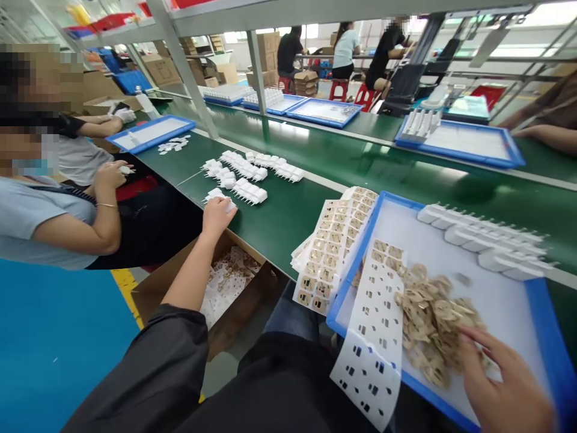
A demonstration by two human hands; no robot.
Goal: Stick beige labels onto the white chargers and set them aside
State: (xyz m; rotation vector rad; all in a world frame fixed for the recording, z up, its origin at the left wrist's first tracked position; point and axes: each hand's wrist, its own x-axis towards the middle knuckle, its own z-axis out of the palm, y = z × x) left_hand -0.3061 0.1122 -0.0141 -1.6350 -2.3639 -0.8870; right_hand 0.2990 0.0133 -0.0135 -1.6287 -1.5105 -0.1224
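My left hand [217,218] reaches across to the green bench, fingers closed over a white plug housing [231,204] with thin metal pins. Just beyond it, several similar white plug housings [250,191] lie in short rows. In the blue-rimmed tray [383,210] at right, my right hand [500,376] is at the edge of a heap of tan die-cut pieces [435,319]. Its thumb and forefinger come together; anything between them cannot be made out. Left of the heap, a mostly peeled white backing sheet [378,325] hangs over the tray's near rim, some tan pieces still on its top end.
Sheets of tan stickers [329,246] overlap beside the tray. More white housings [487,240] stand along its far side. Below the bench edge, a cardboard box [229,282] holds scraps. A co-worker [54,210] sits at left. Other blue trays [469,141] stand farther back.
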